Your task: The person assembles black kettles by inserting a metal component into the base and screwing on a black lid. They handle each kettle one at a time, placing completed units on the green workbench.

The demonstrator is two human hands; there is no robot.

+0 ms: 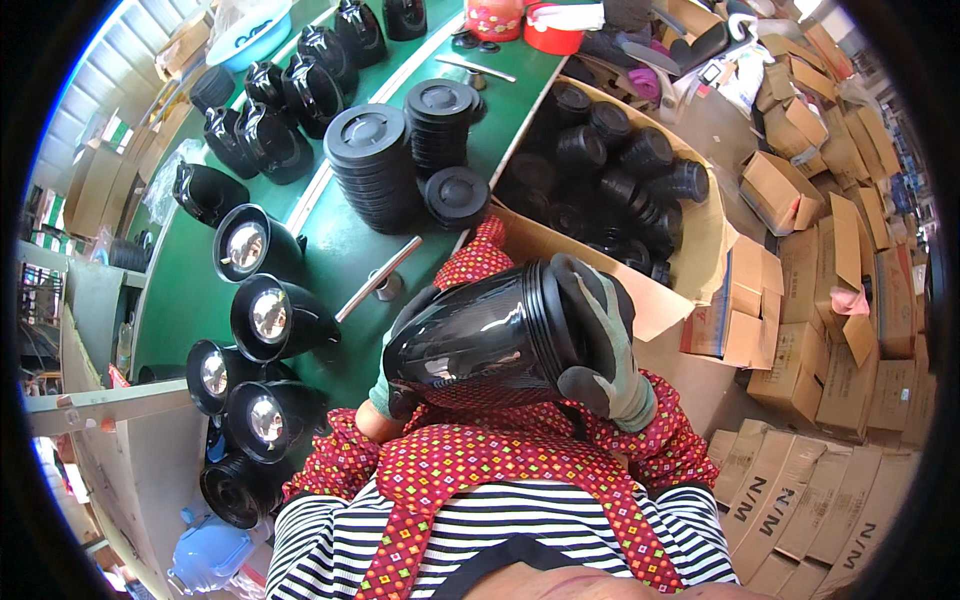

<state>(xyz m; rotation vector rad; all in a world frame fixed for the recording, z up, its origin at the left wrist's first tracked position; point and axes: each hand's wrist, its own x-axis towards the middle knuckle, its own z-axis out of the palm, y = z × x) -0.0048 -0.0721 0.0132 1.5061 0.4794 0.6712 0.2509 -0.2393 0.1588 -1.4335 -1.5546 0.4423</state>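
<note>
Lying on its side before my chest is a glossy black jug body, probably of a vacuum flask. My gloved left hand cups its narrower left end, and the jug hides part of that hand's fingers. Around the wide end, my gloved right hand grips a black ribbed base; I cannot tell how tightly the base is seated. Close to my left hand, several black jug bodies stand along the table, their open ends showing silvery rounded ends inside.
Stacked black ribbed bases stand on the green table near a metal T-shaped tool. More bases fill an open carton at the right. Black jugs line the back, and cardboard boxes crowd the right side.
</note>
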